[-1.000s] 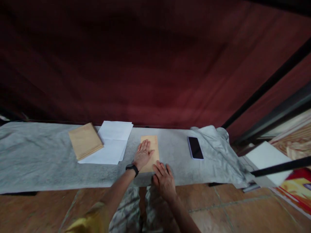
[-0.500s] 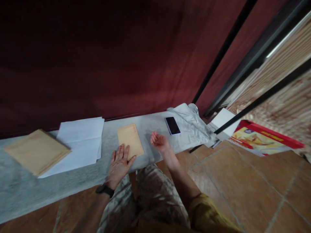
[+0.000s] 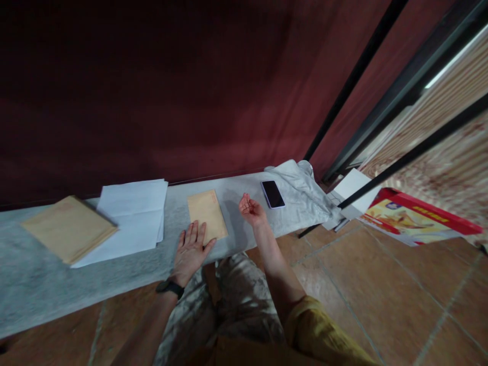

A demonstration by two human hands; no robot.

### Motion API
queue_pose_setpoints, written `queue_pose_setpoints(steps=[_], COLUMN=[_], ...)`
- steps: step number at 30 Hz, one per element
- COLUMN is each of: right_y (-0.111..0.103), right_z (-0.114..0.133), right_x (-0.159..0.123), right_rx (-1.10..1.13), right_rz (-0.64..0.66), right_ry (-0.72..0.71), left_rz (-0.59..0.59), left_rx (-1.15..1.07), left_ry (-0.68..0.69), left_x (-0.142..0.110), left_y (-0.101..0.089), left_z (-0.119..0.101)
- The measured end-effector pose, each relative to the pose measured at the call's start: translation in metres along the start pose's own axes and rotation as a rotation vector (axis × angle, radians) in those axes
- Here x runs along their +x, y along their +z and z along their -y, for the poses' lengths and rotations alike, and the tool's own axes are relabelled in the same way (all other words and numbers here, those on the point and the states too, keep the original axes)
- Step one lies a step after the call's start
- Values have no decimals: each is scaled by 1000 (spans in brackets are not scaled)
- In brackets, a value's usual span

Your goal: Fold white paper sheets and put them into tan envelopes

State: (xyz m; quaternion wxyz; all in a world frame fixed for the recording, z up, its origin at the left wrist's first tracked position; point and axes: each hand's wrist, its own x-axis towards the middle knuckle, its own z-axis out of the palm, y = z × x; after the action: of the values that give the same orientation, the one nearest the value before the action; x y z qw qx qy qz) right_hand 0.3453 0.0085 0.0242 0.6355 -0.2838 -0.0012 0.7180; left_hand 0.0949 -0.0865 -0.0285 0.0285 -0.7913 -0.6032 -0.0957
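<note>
Nearest: mustard-yellow sleeve (image 3: 320, 325) at near right, pushed up the forearm. Beside it, light patterned trousers (image 3: 244, 290), dappled with light and shadow, knees close to the near edge of the bench cloth. Below and to the right, brown floor tiles (image 3: 358, 284) with pale joints.

Next, dark wristwatch (image 3: 170, 287) on the left wrist. Just beyond, left hand (image 3: 190, 251) laid palm down across the near left corner of a single tan envelope (image 3: 208, 216). Fingers straight, moderately spread; index finger over the paper, thumb tip at its near edge, little finger off to the left over the cloth. Envelope flat on grey cloth (image 3: 125, 282), between white sheets and phone, small reddish print at its far right corner.

To the right of the envelope, apart from it: right hand (image 3: 251, 209), palm turned up and inward, fingers half-curled and bunched narrow. Whether closed on anything, cannot tell; nor whether touching the cloth.

At left, stack of tan envelopes (image 3: 70, 229), set askew, overlapping the white sheets (image 3: 133, 218), creased across the middle. Farther right, past the right hand, dark-screened phone (image 3: 273, 194) lying face up, pale lilac edge.

Beyond the right end of the cloth: red-and-yellow box (image 3: 415, 218), white board (image 3: 354, 188), slanting black pole (image 3: 354, 76). Farthest, dark red curtain (image 3: 190, 76) across the back.
</note>
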Motion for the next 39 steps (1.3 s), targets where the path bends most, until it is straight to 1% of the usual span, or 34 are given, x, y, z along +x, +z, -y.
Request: queue_pose_setpoints(steps=[4,7,9,11,14,15,16,17,18,19,20,21,23,25,30,35,39], right_y=[4,3,-1,-7,-23,-30,-36,-42,-48,-52,-56,-58,-61,-63,-68,-67,-65], right_z=[-6,-22,-39,-58,-81,-86,-89,-90,-91,-92,-92,-93,-95,-99,-107,-106,-106], right_x=[-2,-11,-22,-37,-61,-68,-74,-79,-83,-85,-86,-87,-86,-85,-81,-82,-83], right_rx=[-103,-252,-400,-673,-892,-993,-1288,-1573,-1806,-1976,-2085,-2149,-2194,-2190,-2166,-2179,-2206], right_rz=[30,67,104,177,262,317,448,552,613,637,650,648,628,612,564,568,570], right_ry=[-37,-68,-89,-144,-165,-188,-314,-448,-566,-666,-741,-795,-859,-889,-938,-1013,-1064], left_rz=[0,-6,-9,-4,20,28,34,40,43,44,41,36,29,32,29,4,30], left_rx=[-3,13,16,15,15,15,13,10,6,2,-5,-15,-48,-87,-140,-112,-93], left_ry=[4,18,20,15,14,13,8,-1,-14,-30,-44,-52,-37,3,91,45,-2], left_x=[0,-1,-2,-2,-4,-4,-4,-5,-5,-4,-3,-1,6,17,59,100,123], left_y=[0,-1,-2,-3,-5,-5,-5,-5,-5,-4,-3,-2,1,6,21,29,30], left_z=[1,0,-1,-1,0,0,0,0,0,-1,-2,-4,-9,-14,-19,-14,-8])
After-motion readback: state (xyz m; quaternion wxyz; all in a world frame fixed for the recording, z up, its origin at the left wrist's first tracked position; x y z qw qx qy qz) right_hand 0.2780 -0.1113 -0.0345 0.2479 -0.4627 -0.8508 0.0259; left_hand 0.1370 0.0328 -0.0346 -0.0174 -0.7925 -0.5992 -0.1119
